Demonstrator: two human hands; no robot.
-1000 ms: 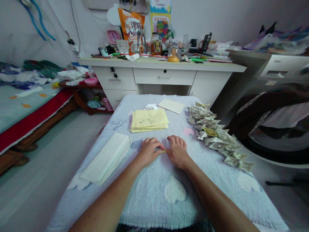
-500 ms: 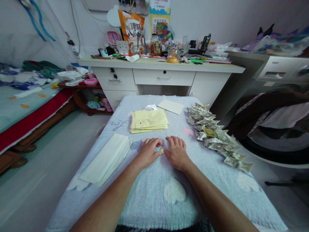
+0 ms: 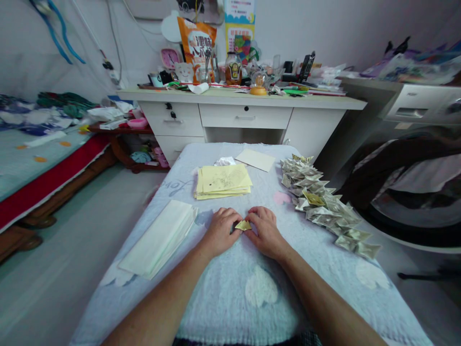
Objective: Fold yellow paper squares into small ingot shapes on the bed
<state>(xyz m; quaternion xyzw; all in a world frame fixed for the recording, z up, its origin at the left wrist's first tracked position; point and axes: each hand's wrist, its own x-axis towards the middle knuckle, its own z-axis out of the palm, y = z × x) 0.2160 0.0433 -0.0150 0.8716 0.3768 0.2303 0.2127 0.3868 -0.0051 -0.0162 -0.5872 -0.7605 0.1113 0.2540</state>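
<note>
A small folded piece of yellow paper [image 3: 243,225] is pinched between my two hands over the cloth-covered table. My left hand [image 3: 224,230] grips its left end with thumb and fingers, while my right hand [image 3: 264,229] has closed on the right end. Just beyond them lies a stack of yellow paper sheets [image 3: 224,180] with dark marks on top. Left of my hands is a pile of long white folded paper [image 3: 156,238]. Rows of folded paper pieces [image 3: 324,202], mostly greyish with a few yellow, stretch along the table's right side.
A pale card [image 3: 255,160] and a crumpled white tissue [image 3: 225,161] lie at the table's far end. Behind stands a white desk [image 3: 248,115] crowded with items. A washing machine [image 3: 414,105] is on the right, a bed [image 3: 43,163] on the left.
My fingers have drawn in around the folded yellow paper, which now shows more fully as a small triangular shape. The right hand's fingers have curled from a more outstretched pose.
</note>
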